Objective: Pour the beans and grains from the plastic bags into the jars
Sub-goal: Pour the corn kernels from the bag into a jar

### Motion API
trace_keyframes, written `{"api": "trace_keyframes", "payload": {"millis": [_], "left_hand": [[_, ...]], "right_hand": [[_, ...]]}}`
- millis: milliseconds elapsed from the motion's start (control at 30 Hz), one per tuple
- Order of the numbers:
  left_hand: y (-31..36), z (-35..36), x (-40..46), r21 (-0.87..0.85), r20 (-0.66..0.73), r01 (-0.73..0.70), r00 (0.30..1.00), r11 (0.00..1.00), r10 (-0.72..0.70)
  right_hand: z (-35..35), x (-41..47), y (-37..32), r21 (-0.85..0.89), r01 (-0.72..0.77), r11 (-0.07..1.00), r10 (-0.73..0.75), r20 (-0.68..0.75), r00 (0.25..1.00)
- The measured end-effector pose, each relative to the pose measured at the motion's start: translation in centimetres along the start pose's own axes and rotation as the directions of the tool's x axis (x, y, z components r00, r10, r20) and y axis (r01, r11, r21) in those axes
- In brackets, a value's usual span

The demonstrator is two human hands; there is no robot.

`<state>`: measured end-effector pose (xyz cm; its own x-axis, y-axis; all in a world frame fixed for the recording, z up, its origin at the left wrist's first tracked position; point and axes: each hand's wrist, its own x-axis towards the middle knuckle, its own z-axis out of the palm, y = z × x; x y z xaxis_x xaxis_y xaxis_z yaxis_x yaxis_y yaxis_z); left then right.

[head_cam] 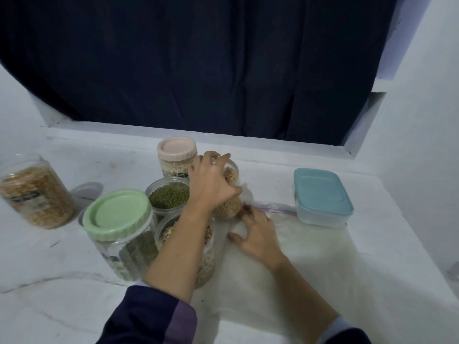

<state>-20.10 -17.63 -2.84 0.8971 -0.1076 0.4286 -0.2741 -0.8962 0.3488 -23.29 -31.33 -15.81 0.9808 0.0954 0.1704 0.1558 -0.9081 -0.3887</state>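
Observation:
A clear open jar (229,206) of tan grains stands at the middle of the white counter, and my left hand (211,182) grips it from above around its upper part. Beside it, to the right, a flat clear zip bag (310,247) lies on the counter. My right hand (257,235) rests on the bag's left end with fingers spread, fingertips by the jar's base. An open jar of green beans (169,194) and another open jar of tan grains (207,247) stand under my left forearm.
A pink-lidded jar (176,155) stands behind, a green-lidded jar (116,219) in front left. A jar of yellow grains (34,192) leans at the far left, with a clear lid (88,191) near it. A blue-lidded box (323,196) sits right. Dark curtain behind.

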Motion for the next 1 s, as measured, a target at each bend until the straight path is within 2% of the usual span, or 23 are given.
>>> {"api": "trace_keyframes", "payload": {"millis": [67,267,433,567,700,767,833,900,1000], "left_hand": [[0.1,-0.1,0.0,-0.005,-0.018,-0.018,1.000,1.000,0.018],[0.3,0.6,-0.1,0.020,0.263,-0.026,0.965,0.999,0.020],[0.3,1.2,0.0,0.065,0.335,-0.056,0.942,0.996,0.031],[0.5,0.9,0.1,0.084,0.458,-0.042,0.889,0.996,-0.001],[1.4,-0.6,0.2,0.032,0.571,0.097,0.815,0.995,-0.098],[2.0,-1.8,0.2,-0.025,0.486,0.163,0.864,0.986,-0.131],[2.2,-3.7,0.4,-0.045,0.262,0.150,0.956,0.988,-0.133],[2.0,-5.9,0.7,-0.130,0.065,0.146,0.988,0.981,-0.139],[0.7,-9.6,1.1,-0.217,-0.061,0.134,0.987,0.967,-0.151]], "right_hand": [[0.2,0.1,0.1,-0.004,-0.023,1.000,0.023,-0.002,1.000],[-0.1,0.1,0.0,0.094,-0.065,0.993,0.067,-0.018,0.998],[-1.1,-0.3,-0.7,0.211,-0.108,0.971,0.113,-0.011,0.994],[-1.9,1.4,-1.0,0.216,-0.190,0.958,0.157,0.160,0.975],[-5.7,3.4,-2.0,0.224,-0.287,0.931,0.228,0.258,0.939],[-8.0,4.1,-2.7,0.213,-0.325,0.922,0.299,0.142,0.943],[-10.2,4.8,-5.1,0.207,-0.298,0.932,0.314,-0.046,0.948],[-11.9,5.4,-8.4,0.247,-0.201,0.948,0.248,-0.181,0.952],[-14.1,6.1,-14.4,0.243,0.009,0.970,0.066,-0.300,0.952]]}}
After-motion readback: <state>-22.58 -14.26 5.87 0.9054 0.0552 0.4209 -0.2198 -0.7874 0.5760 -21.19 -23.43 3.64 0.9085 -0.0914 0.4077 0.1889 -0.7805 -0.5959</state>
